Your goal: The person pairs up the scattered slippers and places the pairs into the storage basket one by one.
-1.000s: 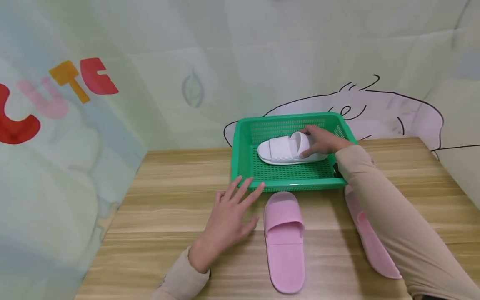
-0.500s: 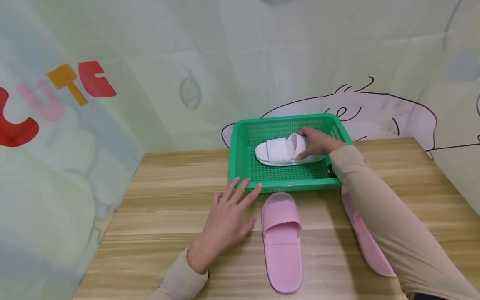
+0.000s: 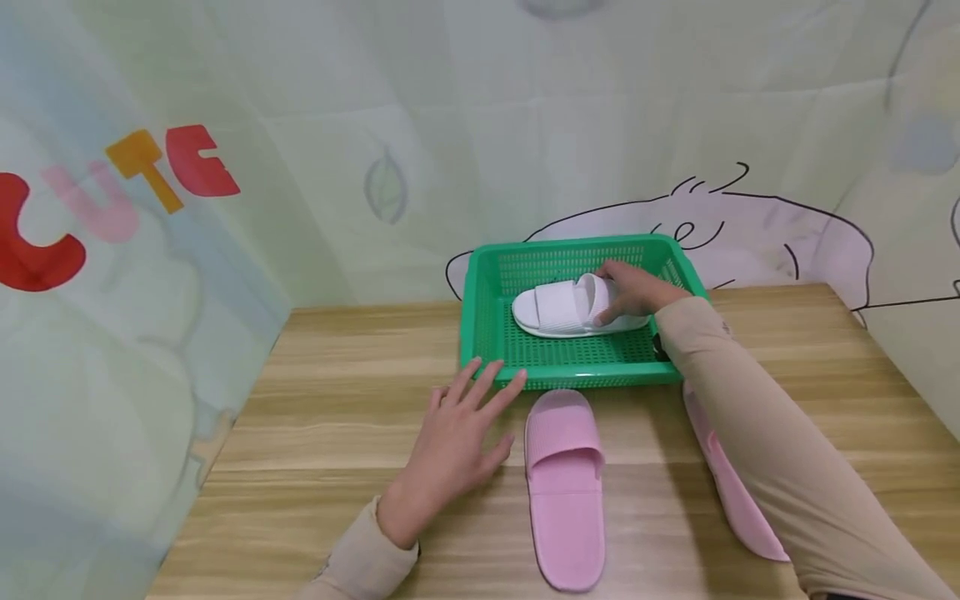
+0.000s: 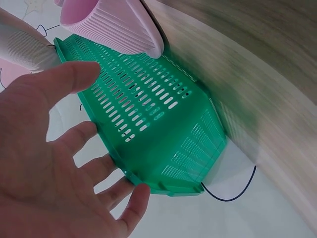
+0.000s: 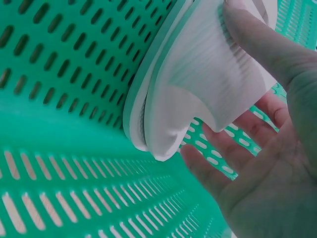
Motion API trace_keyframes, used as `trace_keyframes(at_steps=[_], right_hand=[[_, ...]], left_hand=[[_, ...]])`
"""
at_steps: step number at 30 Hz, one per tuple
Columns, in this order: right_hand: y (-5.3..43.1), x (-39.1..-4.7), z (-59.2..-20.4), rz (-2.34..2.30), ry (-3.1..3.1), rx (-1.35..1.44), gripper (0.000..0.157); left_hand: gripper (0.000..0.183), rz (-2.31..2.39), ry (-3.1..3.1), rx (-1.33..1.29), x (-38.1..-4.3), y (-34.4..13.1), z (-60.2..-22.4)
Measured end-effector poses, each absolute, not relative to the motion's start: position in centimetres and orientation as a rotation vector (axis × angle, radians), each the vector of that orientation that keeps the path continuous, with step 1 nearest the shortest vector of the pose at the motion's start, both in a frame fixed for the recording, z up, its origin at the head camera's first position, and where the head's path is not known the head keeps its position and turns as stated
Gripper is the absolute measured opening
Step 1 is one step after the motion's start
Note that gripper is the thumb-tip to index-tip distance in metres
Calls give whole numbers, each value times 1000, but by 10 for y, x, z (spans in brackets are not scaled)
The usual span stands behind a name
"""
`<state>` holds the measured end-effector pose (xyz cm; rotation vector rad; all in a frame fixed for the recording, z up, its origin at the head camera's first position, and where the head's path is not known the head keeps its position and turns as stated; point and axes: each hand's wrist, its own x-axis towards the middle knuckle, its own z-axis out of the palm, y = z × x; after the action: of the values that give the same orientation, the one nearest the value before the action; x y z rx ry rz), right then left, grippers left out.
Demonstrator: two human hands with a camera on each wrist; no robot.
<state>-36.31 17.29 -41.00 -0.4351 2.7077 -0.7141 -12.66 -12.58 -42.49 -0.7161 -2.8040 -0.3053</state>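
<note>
In the head view, white slippers [image 3: 557,307] lie inside a green plastic basket [image 3: 577,374], one stacked over the other. My right hand [image 3: 633,292] reaches into the basket's right part and grips the upper slipper. In the right wrist view the thumb presses on the white slipper's strap [image 5: 213,74], with the fingers on its far side. My left hand [image 3: 453,442] spreads its fingers at the basket's near left corner. In the left wrist view those fingertips lie along the green rim [image 4: 106,148]. A pink slipper [image 3: 566,492] lies just right of the left hand.
Another pink slipper [image 3: 738,492] lies farther right, partly hidden under my right sleeve [image 3: 780,450]. All stand on a wood-grain table [image 3: 352,400]. A printed cloth backdrop [image 3: 390,125] rises behind the basket and on the left.
</note>
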Motion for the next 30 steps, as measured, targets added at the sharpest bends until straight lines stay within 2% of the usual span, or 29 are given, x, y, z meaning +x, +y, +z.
trace_keyframes(at_steps=[11, 21, 30], right_hand=[[172, -359, -411, -682, 2704, -428, 76], [167, -355, -396, -639, 2683, -413, 72], [168, -357, -393, -585, 2652, -400, 81]], left_hand=[[77, -302, -2818, -712, -125, -124, -427], [75, -265, -2823, -700, -125, -125, -422], [74, -222, -2832, -716, -128, -126, -418]])
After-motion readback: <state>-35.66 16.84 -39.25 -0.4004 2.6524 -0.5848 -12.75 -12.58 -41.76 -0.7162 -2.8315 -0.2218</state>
